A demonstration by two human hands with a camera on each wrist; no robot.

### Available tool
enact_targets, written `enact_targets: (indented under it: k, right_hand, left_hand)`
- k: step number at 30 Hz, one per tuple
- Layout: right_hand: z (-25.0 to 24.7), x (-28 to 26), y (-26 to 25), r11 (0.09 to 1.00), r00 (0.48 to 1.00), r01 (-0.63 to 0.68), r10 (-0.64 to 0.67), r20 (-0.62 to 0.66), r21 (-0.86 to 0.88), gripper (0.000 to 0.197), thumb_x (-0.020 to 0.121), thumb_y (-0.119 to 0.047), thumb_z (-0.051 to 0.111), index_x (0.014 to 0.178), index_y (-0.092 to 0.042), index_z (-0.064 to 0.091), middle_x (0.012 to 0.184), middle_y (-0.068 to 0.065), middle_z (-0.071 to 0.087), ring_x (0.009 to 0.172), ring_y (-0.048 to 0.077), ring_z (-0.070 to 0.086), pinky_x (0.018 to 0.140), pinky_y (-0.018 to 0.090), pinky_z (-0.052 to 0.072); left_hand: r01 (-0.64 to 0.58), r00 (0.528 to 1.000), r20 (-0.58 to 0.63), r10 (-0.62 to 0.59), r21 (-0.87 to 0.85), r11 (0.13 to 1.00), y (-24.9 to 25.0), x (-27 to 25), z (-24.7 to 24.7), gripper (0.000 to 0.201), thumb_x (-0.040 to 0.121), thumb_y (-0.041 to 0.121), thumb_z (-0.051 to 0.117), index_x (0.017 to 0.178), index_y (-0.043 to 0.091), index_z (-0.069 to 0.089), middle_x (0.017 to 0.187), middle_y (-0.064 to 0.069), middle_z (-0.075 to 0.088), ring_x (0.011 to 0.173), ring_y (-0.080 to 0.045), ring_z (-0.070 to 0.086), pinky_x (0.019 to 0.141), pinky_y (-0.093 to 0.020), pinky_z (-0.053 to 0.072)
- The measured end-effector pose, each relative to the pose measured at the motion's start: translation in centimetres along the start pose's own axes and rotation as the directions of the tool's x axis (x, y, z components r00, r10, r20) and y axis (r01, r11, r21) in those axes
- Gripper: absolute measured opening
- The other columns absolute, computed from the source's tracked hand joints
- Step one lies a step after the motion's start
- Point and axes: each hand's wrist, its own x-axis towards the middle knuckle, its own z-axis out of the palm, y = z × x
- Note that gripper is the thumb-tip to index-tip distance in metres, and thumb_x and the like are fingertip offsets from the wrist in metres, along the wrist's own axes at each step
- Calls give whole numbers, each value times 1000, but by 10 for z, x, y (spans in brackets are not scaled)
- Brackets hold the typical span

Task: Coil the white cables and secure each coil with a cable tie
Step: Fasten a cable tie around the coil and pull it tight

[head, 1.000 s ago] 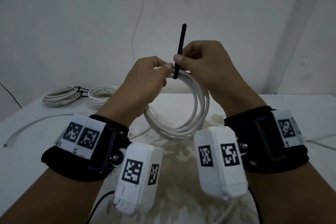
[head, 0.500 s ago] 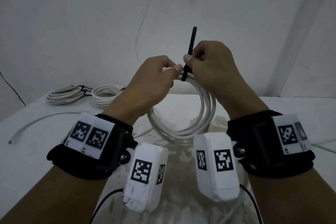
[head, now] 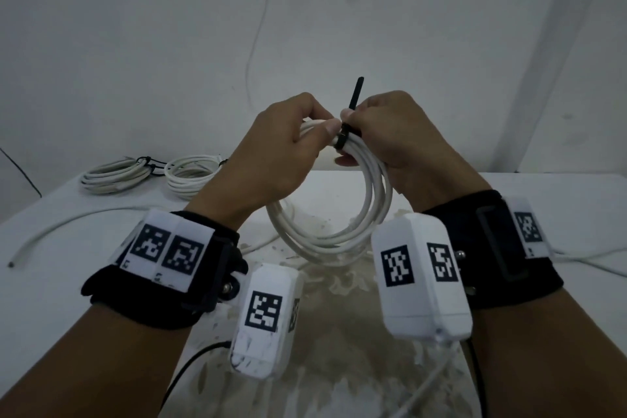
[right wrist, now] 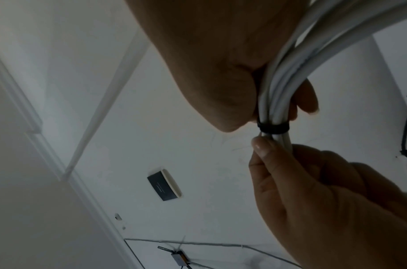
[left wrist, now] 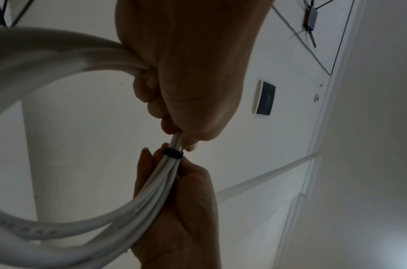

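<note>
Two hands held one coil (head: 339, 224) of white cable upright above the table (head: 51, 282), and we recorded a clear change at its top over the last second. One second before, the tie (head: 353, 108) stood loose beside the strands with a long black tail showing; half a second before, that tail was already shorter; at inspection the band lay closed and snug round the bundle, with only a short tail rising above the knuckles. Both wrist views confirmed the band (left wrist: 173, 153) drawn close about all the strands (right wrist: 272, 128). We noted the left hand (head: 271, 159) with fingers curled round the strands just beside the band, thumb tip pressed to the cable. We noted the right hand (head: 400, 146) pinching the tail between thumb and forefinger, its remaining fingers curled behind the coil. We judged the tie threaded and pulled largely tight, so this coil was close to secured; whether the lock had fully seated we could not tell. Two tied coils (head: 115, 173) (head: 191, 175) lay at the table's far left corner, well apart from the hands. One loose cable (head: 68, 227) lay uncoiled along the left side, so we judged further work outstanding.
</note>
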Motion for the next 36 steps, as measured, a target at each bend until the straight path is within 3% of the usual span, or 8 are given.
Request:
enact_targets:
  k: [8,12,14,16,18,25,31,36]
  right_hand:
    - [-4,2,-1,918,952,295,-305,3,-265,15,97,-16,61,87,-6,58,101,9,63,60,27,71,47,40,59]
    - [-10,11,5,853,920,360,-393,-12,-379,20,91,-20,66,78,-4,61,79,12,67,69,33,69,63,50,59]
    - [-8,15,8,845,917,357,-398,-23,-398,21,89,-21,67,75,-6,62,73,8,65,69,27,67,69,44,58]
    - [-4,18,11,823,914,348,-404,-33,-449,22,89,-20,67,71,-9,60,66,-1,59,63,13,57,62,22,46]
    - [-1,19,14,815,914,330,-403,-56,-477,21,90,-20,67,72,-11,61,64,-6,55,60,7,49,56,18,35]
    - [8,22,26,889,931,277,-342,-125,-364,19,86,-19,69,74,-4,65,69,3,63,68,26,66,64,46,59]
    - [8,26,32,885,926,300,-360,-115,-357,20,87,-19,69,76,-4,65,71,6,65,64,27,68,57,45,60]
    - [9,32,29,863,898,372,-428,-102,-343,22,86,-22,66,76,-4,62,67,-1,59,69,25,64,67,40,56]
  left_hand:
    - [153,986,105,-128,-281,947,-1,2,0,24,103,25,49,100,13,70,48,14,46,41,-2,38,43,-14,29]
    - [206,974,165,-154,-376,903,4,-1,2,26,103,24,50,99,10,71,48,14,42,41,-5,30,40,-18,25]
    - [224,970,174,-170,-372,901,4,-2,3,25,103,24,50,97,12,71,48,13,42,41,-5,30,41,-18,25]
    - [233,968,173,-182,-347,908,2,-2,3,25,103,25,50,97,14,71,48,14,43,41,-5,31,41,-18,26]
    - [239,966,175,-189,-333,912,0,-2,2,25,103,26,50,96,14,71,48,14,43,42,-6,30,41,-20,25]
    - [222,967,178,-185,-222,949,-4,-3,2,27,103,27,48,99,10,69,46,14,44,42,-4,32,43,-20,27]
    - [224,961,202,-188,-178,958,-6,-2,1,26,103,28,47,102,13,69,48,14,44,43,-5,33,44,-19,28]
    - [238,962,190,-196,-235,942,-7,0,-9,26,103,29,49,98,16,70,50,13,43,44,-6,31,46,-23,24]
